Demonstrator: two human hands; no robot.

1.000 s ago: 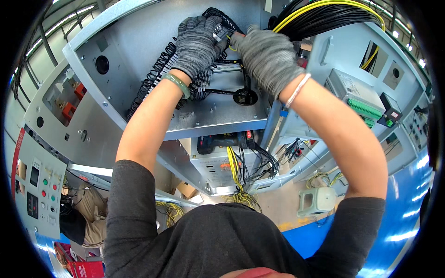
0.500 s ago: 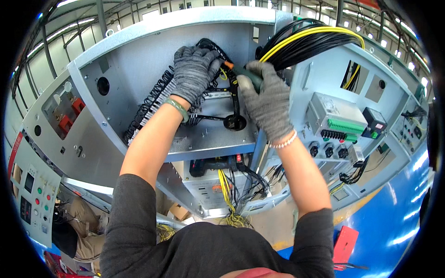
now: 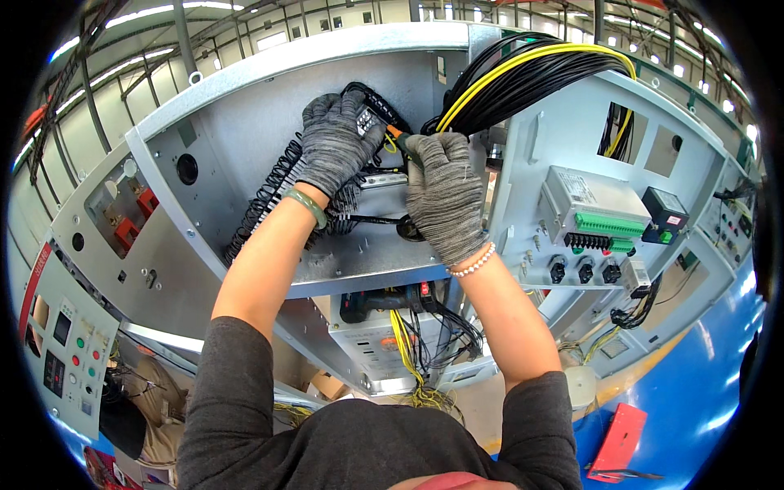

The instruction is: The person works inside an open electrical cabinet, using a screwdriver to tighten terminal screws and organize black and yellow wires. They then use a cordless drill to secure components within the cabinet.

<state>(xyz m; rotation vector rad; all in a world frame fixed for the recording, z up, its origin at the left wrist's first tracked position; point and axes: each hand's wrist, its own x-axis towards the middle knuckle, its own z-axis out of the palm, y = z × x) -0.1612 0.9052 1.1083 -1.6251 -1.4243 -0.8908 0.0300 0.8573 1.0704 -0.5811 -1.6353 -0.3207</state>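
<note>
The right hand [image 3: 445, 189] now covers part of the round hole [image 3: 407, 230], rather than standing clear to its upper right; its fingers [image 3: 438, 149], no longer spread, curl around the green-handled tool [image 3: 403, 140] above that hole.

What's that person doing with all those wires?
The person is working inside an open metal cabinet with gray gloves on. Their left hand holds a small block next to some black cables. Their right hand grips a tool with an orange-and-green handle, its orange end toward the block. A big bundle of black and yellow wires sits at the upper right.
</note>
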